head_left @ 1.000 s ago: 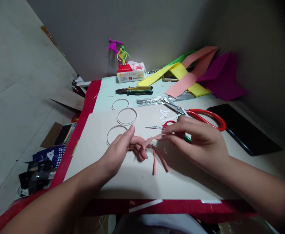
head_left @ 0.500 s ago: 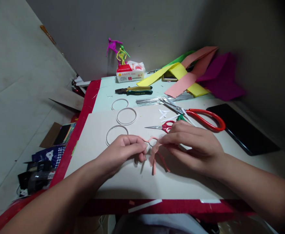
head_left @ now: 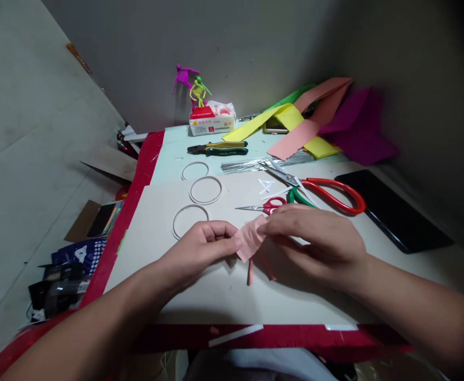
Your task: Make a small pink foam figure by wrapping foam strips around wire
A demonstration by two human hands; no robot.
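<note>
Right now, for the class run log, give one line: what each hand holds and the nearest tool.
left hand: pinches pink craft paper | right hand: pinches same paper | nearest tool: small red-handled steel scissors

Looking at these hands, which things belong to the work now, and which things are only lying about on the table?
In the work:
left hand
right hand
pink strip, pinched between both hands

Lying about:
small scissors
large scissors
pliers
rings
wire bundle
tissue packet

Foam piece (head_left: 249, 239) between left hand (head_left: 198, 251) and right hand (head_left: 315, 241); rings (head_left: 190, 206) left, scissors (head_left: 335, 196) behind, phone (head_left: 394, 211) right.
</note>
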